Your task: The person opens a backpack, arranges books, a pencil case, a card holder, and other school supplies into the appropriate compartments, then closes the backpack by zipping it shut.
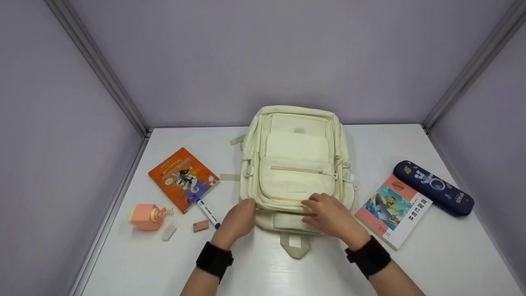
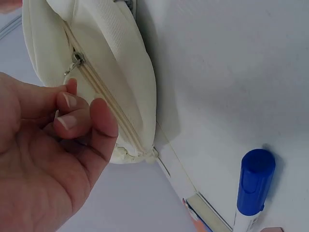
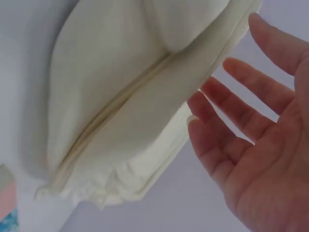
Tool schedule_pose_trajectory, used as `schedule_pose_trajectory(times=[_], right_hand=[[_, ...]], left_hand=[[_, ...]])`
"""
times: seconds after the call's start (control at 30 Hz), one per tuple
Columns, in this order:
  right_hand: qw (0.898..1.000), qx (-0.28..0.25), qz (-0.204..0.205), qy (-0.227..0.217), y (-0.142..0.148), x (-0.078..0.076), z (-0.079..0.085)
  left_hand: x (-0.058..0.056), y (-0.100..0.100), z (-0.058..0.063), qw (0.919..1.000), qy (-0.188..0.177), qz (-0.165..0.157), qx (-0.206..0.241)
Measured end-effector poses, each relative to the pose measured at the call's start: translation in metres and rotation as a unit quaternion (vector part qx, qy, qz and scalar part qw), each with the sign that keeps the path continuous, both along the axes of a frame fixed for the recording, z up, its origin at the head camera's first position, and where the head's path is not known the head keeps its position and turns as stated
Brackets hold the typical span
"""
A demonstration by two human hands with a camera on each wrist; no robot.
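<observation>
On a white table [image 1: 263, 267], a cream backpack [image 1: 296, 163] is lying front up near the middle, its carry handle [image 1: 296, 252] pointing toward six o'clock. Taking the bag as the dial's center, an orange book [image 1: 183, 179] is resting at nine o'clock and a pink-and-white book [image 1: 393, 211] at four, the second sitting just beside a navy pencil case [image 1: 433, 188] at three. At the bag's near edge, a person's right hand [image 1: 332, 216] is showing toward five, its fingers hanging loose and grasping nothing; the left hand [image 1: 239, 219] is showing toward seven, its fingers sitting curled close to a zipper pull [image 2: 77, 58], though whether they are pinching it cannot be told. A peach pump bottle [image 1: 146, 217] is lying between eight and nine, while toward eight a blue-capped marker [image 1: 208, 213], a pink block [image 1: 200, 226] and a small pale piece [image 1: 169, 232] are lying, the marker pointing one end at the orange book's corner.
</observation>
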State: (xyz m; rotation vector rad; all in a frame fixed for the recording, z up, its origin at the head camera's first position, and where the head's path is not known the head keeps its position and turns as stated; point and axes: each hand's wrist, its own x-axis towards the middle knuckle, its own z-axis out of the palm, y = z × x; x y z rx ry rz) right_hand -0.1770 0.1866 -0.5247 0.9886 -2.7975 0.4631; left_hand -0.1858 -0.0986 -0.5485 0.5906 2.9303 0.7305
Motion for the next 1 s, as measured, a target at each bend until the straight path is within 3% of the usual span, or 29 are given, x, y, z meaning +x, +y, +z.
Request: schedule_pose_trajectory(times=[0.13,0.23,0.33,0.63,1.0], right_hand=[[0.998,0.035,0.006,0.059,-0.033,-0.005,-0.013],[0.992,0.051,-0.014,0.116,-0.047,-0.01,-0.024],[0.989,0.037,-0.026,0.14,-0.054,-0.013,-0.031],[0.997,-0.045,-0.042,0.056,-0.046,-0.015,-0.019],[0.997,-0.057,-0.052,0.03,-0.036,-0.014,0.004]], left_hand=[[0.0,0.003,-0.005,0.9996,0.015,0.015,0.018],[0.0,0.004,-0.008,0.9986,0.049,0.018,0.011],[-0.001,0.003,-0.01,0.9961,0.083,0.03,0.005],[-0.009,-0.015,0.001,0.983,0.15,0.106,0.004],[-0.026,-0.042,0.003,0.9647,0.223,0.133,-0.043]])
